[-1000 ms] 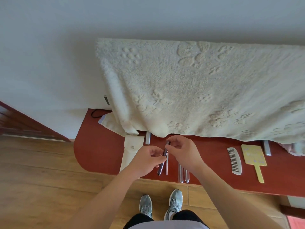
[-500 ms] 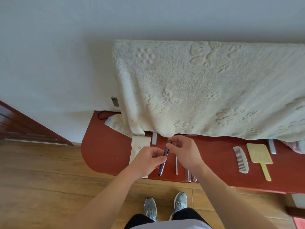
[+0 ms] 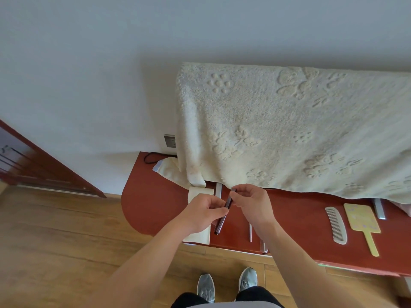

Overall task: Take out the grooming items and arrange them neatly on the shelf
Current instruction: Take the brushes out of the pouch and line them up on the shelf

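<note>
Both hands hold a thin dark stick-shaped item [image 3: 223, 217] above the red shelf [image 3: 155, 205]. My left hand [image 3: 203, 213] pinches its middle, and my right hand [image 3: 252, 202] pinches its upper end. Under my left hand lies a cream pouch [image 3: 200, 193]. A thin silver tool [image 3: 250, 232] lies on the shelf beside my right wrist, and another silver piece [image 3: 218, 189] pokes out from under the towel. Farther right lie a grey comb [image 3: 337, 225], a yellow hand mirror [image 3: 361, 222] and a silver strip [image 3: 378, 208].
A large cream towel [image 3: 289, 130] hangs over the back of the shelf and hides what is behind it. A wall socket [image 3: 170, 141] and a black cord [image 3: 151, 157] sit at the shelf's back left corner. Wooden floor and my grey shoes [image 3: 226, 284] are below.
The view has shifted, so the shelf and towel sit further right in frame. Both hands keep their hold on the dark stick, raised slightly toward the towel's edge.
</note>
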Available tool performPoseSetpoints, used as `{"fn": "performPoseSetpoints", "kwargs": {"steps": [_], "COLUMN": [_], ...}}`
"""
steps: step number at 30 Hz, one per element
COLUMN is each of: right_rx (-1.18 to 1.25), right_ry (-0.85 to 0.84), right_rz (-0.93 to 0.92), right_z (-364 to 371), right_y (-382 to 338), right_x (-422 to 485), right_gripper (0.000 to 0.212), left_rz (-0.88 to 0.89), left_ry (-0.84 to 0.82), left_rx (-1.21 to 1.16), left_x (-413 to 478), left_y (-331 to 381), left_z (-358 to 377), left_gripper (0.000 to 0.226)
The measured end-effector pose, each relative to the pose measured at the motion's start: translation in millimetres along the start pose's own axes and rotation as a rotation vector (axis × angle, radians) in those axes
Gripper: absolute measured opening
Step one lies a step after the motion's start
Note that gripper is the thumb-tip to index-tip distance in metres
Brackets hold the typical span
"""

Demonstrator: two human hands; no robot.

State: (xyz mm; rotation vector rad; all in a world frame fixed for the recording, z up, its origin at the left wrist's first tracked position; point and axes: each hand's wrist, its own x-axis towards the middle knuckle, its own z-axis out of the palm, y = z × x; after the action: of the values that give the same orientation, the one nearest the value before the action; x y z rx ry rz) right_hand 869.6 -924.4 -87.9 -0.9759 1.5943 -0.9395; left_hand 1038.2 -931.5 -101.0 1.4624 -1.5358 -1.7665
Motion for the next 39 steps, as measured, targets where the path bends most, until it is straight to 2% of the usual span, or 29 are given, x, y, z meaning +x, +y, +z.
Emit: {"fn": "performPoseSetpoints", "kwargs": {"steps": [27, 31, 34, 39], "right_rx": [0.114, 0.221, 0.132, -0.054], "right_ry": [0.012, 0.132, 0.116, 0.030], "right_rz": [0.028, 0.050, 0.021, 0.000], "right_z": [19, -9, -29, -1], "right_y": [2, -6, -9, 8], "right_x": [-14, 3, 14, 4], "right_gripper": [0.009, 0.010, 0.010, 0.009], "left_rz": [-0.027, -0.067, -0.088, -0.044], "left_ry": [-0.015, -0.060, -0.017, 0.117], "left_rx": [-0.058, -0.046, -0.098, -0.137], "left_x": [-19, -28, -31, -21], "left_y": [-4, -15, -27, -25], "left_z": [-12, -11, -12, -9], "left_gripper": [0.013, 0.013, 0.011, 0.011]}}
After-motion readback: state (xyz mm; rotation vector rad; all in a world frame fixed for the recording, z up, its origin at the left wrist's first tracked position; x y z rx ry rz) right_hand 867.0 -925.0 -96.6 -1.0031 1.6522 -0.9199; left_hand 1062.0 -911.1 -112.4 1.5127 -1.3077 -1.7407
